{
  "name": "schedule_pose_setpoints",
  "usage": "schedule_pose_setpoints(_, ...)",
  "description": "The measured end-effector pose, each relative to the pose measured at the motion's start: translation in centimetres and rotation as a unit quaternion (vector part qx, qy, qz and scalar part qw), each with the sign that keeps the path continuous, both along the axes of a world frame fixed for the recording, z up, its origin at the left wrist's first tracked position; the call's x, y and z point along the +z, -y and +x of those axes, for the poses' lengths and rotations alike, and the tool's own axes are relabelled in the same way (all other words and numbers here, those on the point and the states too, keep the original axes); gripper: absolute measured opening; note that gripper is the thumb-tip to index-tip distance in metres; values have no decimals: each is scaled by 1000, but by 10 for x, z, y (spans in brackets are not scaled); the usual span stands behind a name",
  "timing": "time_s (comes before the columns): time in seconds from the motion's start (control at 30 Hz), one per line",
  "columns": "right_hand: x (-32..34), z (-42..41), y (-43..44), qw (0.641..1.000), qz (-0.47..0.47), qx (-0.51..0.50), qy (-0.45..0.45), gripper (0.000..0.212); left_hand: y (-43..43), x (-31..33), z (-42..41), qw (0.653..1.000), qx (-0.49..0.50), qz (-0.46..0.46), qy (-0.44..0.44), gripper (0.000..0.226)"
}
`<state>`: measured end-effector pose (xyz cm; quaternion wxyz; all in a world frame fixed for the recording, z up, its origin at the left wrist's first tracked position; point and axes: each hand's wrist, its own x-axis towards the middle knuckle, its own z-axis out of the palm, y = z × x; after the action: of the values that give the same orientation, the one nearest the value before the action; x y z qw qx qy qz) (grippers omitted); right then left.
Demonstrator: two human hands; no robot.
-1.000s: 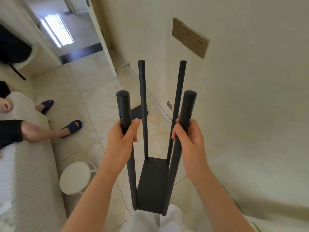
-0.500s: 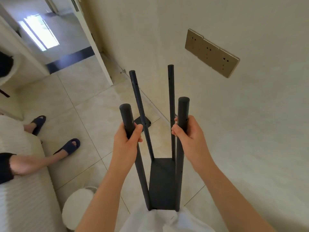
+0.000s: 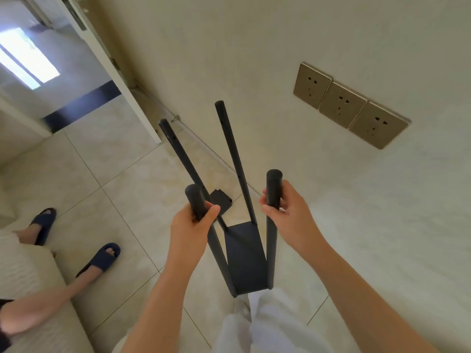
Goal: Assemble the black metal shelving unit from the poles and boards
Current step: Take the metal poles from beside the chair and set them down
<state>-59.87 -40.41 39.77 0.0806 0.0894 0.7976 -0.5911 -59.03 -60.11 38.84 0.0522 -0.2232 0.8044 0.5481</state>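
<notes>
Black metal shelving unit (image 3: 244, 258), four round poles rising from one flat board, upright beside the cream wall (image 3: 280, 47).
The left hand (image 3: 191, 225) is wrapped round the near-left pole (image 3: 194, 200) and the right hand (image 3: 285, 212) round the near-right pole (image 3: 273, 189), both just below the tops. What the unit's foot rests on, by the white trousers (image 3: 267, 322), is unclear. A small black part (image 3: 222, 200) on the floor is half hidden behind the poles.
</notes>
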Motion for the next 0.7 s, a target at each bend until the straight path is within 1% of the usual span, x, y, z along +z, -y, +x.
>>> schedule_pose_setpoints(0.1,-10,-32,-5,999,38,26,22,19,-1,-9,-26,999,-15,-15,30,7)
schedule_pose_setpoints(0.27,-30,-65,-10,996,37,51,63,25,4,-26,-60,994,-65,-36,82,6)
schedule_pose_setpoints(0.37,-41,-77,-12,993,55,60,83,22,7,-37,-78,988,-93,-37,116,4)
schedule_pose_setpoints(0.43,-49,-83,-14,991,72,54,102,21,7,-46,-91,983,-120,-36,135,5)
schedule_pose_setpoints(0.57,-67,-91,-11,987,74,26,138,23,12,-66,-116,975,-162,-28,151,5)
schedule_pose_setpoints(0.7,-79,-94,0,983,92,1,158,24,22,-84,-138,959,-224,-32,171,3)
